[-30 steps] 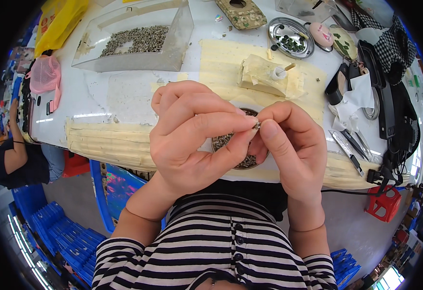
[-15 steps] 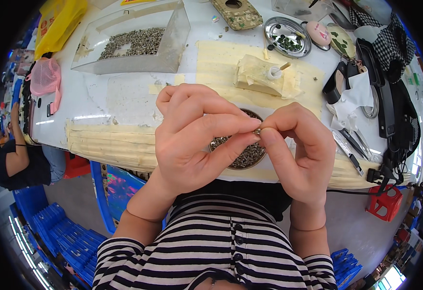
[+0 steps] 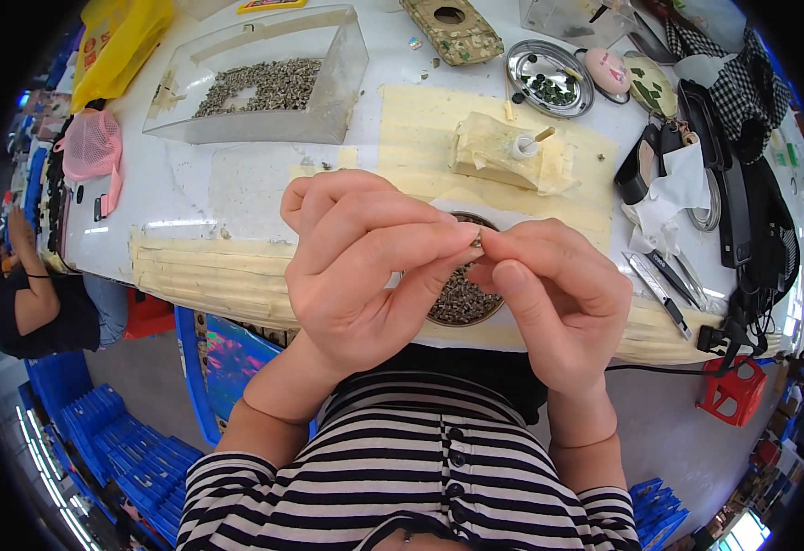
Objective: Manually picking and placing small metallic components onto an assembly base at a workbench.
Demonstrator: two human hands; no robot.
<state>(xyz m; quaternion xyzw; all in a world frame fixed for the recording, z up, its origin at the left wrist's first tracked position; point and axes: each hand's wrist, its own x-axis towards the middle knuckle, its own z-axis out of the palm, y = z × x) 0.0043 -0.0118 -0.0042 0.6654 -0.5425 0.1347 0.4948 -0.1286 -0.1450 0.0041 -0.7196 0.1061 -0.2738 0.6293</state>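
Note:
Over a round dish (image 3: pixel 465 324) of small metallic-looking pieces, my two hands meet at the fingertips. My left hand (image 3: pixel 351 275) pinches a tiny dark metallic piece (image 3: pixel 477 245) between thumb and forefinger, its other fingers bent. The forefinger of my right hand (image 3: pixel 572 298) comes up against this piece, while its thumb stands apart, lower down. No object shows between the right thumb and forefinger. Much of the dish is hidden behind my fingers. Just beyond it is a tape-covered block (image 3: pixel 480 158) carrying a small white pot (image 3: pixel 523 145) with a stick in it.
A clear bin (image 3: pixel 338 101) with many similar pieces stands far left. Behind the block are a camouflage-patterned case (image 3: pixel 452 32) and a steel plate (image 3: pixel 549 50) holding dark green bits. At right lie a cutter knife (image 3: pixel 659 296), tweezers (image 3: pixel 691 275) and black straps (image 3: pixel 731 216).
My right thumb has come away from the piece and dropped lower, leaving it in the left pinch. Both hands have shifted slightly left. The view has tilted a little.

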